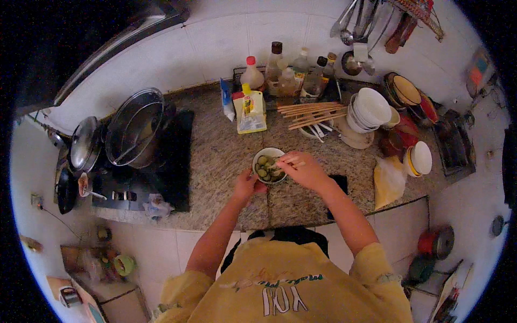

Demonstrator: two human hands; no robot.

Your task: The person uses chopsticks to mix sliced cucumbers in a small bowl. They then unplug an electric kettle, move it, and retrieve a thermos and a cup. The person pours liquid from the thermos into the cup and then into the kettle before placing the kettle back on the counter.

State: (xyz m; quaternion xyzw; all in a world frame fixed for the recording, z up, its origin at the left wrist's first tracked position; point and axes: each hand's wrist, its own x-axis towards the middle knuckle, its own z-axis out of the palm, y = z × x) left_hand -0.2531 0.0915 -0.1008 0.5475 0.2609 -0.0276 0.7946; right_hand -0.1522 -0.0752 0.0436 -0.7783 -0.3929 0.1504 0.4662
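A small white bowl of green cucumber slices stands on the speckled stone counter in front of me. My left hand is closed on the bowl's lower left side, thumb near the rim. At the opposite side, my right hand grips pale wooden chopsticks, and their lower ends reach in among the slices. The fingers of the right hand partly cover the sticks and the bowl's right rim.
Beyond the bowl stand a yellow pouch and several sauce bottles. More chopsticks, stacked white bowls and a bag of yellow powder are to the right. A large pot sits on the black stove at left.
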